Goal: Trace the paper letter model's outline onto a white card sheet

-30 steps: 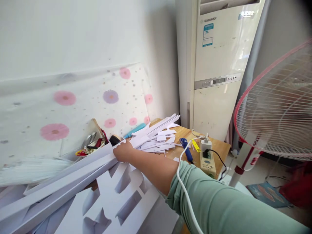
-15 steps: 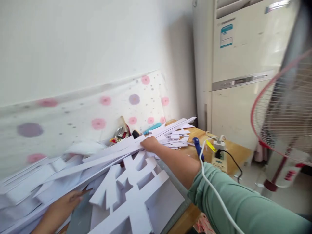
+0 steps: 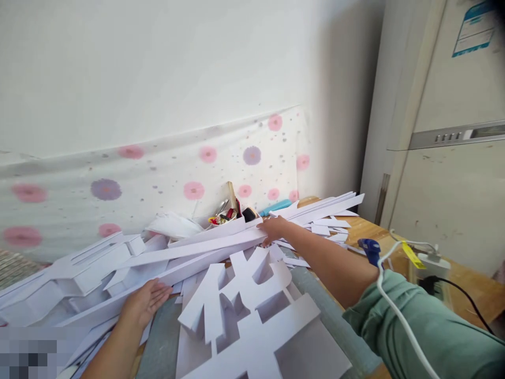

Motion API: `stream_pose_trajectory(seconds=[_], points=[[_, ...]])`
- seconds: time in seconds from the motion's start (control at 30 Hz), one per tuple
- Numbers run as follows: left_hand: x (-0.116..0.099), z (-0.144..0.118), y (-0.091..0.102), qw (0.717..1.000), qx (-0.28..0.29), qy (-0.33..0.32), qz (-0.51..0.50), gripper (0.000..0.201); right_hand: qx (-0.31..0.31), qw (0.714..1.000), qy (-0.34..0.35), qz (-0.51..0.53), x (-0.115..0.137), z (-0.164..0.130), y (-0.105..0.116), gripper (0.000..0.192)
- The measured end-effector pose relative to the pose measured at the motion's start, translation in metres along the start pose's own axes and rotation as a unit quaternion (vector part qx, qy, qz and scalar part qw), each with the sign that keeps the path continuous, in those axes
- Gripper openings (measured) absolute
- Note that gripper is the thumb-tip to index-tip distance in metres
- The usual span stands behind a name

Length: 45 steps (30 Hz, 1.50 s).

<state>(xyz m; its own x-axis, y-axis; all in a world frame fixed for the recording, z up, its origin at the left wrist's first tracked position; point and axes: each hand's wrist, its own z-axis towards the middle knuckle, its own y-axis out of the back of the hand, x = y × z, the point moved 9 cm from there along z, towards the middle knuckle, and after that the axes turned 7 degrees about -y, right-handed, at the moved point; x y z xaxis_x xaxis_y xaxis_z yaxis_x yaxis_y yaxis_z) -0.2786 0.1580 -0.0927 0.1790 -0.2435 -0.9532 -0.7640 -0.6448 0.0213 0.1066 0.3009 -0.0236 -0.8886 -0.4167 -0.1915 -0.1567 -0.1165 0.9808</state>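
My right hand (image 3: pixel 274 229) reaches over the table and is closed on long white strips (image 3: pixel 221 243) that look like foam board or card. My left hand (image 3: pixel 148 301) lies palm up with straight fingers against the lower edge of a long strip, holding nothing. Between my arms stands a large white raised cut-out shape (image 3: pixel 252 337) with upright side walls, on a grey mat (image 3: pixel 158 337). Another white built-up piece (image 3: pixel 82 268) lies at the left, partly under the strips. More loose strips (image 3: pixel 327 210) spread beyond my right hand.
A container of small tools (image 3: pixel 226 215) stands by the flowered wall sheet (image 3: pixel 193 190). A blue-handled tool (image 3: pixel 371 251), a power strip (image 3: pixel 432 267) and a white cable (image 3: pixel 398 316) are at the right. A fridge (image 3: pixel 453 195) stands beyond the wooden table (image 3: pixel 469 287).
The view has turned left, so the scene sits further right and the fan is gone. My left hand has opened flat beside the strip; my right hand stays at the strips.
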Motion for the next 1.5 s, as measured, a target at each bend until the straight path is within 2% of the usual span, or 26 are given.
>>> stream_pose_trajectory(seconds=[0.07,0.17,0.27,0.37,0.5,0.6,0.7,0.8,0.9,1.0,1.1,1.23,1.3,1.5], points=[[-0.002,0.002,-0.001,0.999,-0.022,0.002,-0.023,0.005,0.001,1.0,0.002,-0.003,0.002,-0.002,-0.011,0.036],[-0.008,0.0,-0.007,0.999,-0.015,-0.004,-0.042,0.009,-0.018,1.0,-0.001,-0.006,-0.002,0.001,-0.008,0.035],[-0.016,-0.006,-0.006,0.999,0.006,-0.023,-0.036,0.008,-0.032,0.999,-0.002,0.001,-0.012,0.011,0.008,0.035],[-0.016,-0.009,0.005,0.999,0.0,-0.024,-0.023,0.003,-0.058,0.998,-0.005,0.009,-0.024,0.024,0.03,0.034],[-0.014,-0.003,0.01,0.995,-0.007,-0.023,-0.092,0.02,-0.121,0.993,-0.01,0.007,-0.029,0.03,0.057,0.035],[-0.015,0.005,0.009,0.985,-0.041,-0.021,-0.167,0.033,-0.169,0.985,-0.024,0.002,-0.026,0.026,0.065,0.038],[-0.017,0.011,0.007,0.97,-0.08,-0.023,-0.229,0.034,-0.185,0.982,-0.032,0.001,-0.022,0.02,0.054,0.04],[-0.018,0.014,0.008,0.956,-0.106,-0.041,-0.27,0.022,-0.165,0.986,-0.026,0.005,-0.017,0.019,0.027,0.038],[-0.015,0.019,0.009,0.954,-0.102,-0.049,-0.279,0.024,-0.128,0.991,-0.021,0.011,-0.01,0.021,-0.003,0.035],[-0.013,0.022,0.015,0.954,-0.1,-0.077,-0.271,0.027,-0.091,0.995,-0.025,0.019,-0.004,0.028,-0.024,0.031],[-0.005,0.02,0.021,0.957,-0.106,-0.094,-0.252,0.031,-0.06,0.998,-0.022,0.027,-0.001,0.038,-0.029,0.032],[0.019,0.013,0.019,0.974,-0.091,-0.042,-0.206,0.03,-0.027,0.999,-0.028,0.034,-0.003,0.047,-0.028,0.035],[0.023,0.009,0.019,0.975,-0.096,-0.03,-0.199,0.03,-0.019,0.999,-0.038,0.034,-0.003,0.046,-0.027,0.036],[-0.003,0.004,0.039,0.947,-0.187,-0.095,-0.242,0.036,-0.013,0.999,-0.033,0.023,0.01,0.031,-0.031,0.036]])
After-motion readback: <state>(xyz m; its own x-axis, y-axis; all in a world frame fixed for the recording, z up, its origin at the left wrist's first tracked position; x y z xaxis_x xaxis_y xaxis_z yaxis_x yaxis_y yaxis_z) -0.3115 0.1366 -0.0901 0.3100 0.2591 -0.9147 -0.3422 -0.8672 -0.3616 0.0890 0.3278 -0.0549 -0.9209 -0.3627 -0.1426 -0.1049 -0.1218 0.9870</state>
